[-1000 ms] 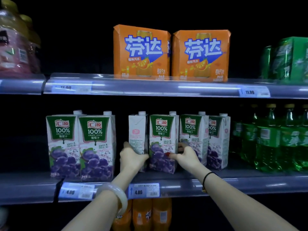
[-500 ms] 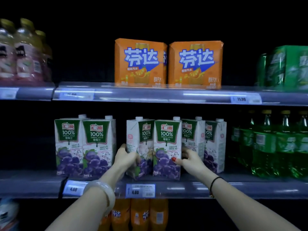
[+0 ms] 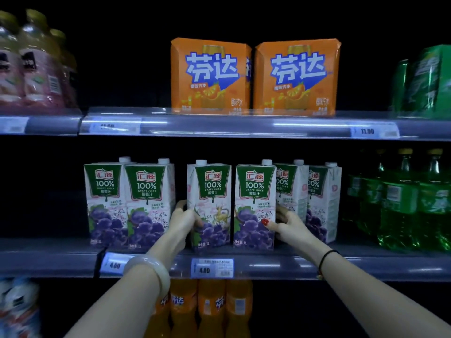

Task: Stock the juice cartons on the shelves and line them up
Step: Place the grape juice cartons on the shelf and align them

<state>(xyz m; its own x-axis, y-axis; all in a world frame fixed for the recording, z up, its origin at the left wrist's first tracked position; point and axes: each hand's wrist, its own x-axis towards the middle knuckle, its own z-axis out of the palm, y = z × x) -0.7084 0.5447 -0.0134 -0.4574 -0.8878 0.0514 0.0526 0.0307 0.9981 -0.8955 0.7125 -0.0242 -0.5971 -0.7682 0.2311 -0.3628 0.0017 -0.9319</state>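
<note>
While your left hand (image 3: 181,222) grips the left carton (image 3: 210,206) by its outer side and your right hand (image 3: 286,222) clasps the right carton (image 3: 255,206), both stand upright at the shelf (image 3: 268,264) lip, a narrow gap between them. They're smooth, glossy, squared paperboard; closing that gap looks like the next move.

Lower left of the frame, blurred blue-and-white packs (image 3: 17,306), perhaps bottles, cut by the edge; price tag (image 3: 114,126) on the upper shelf unreadable
</note>
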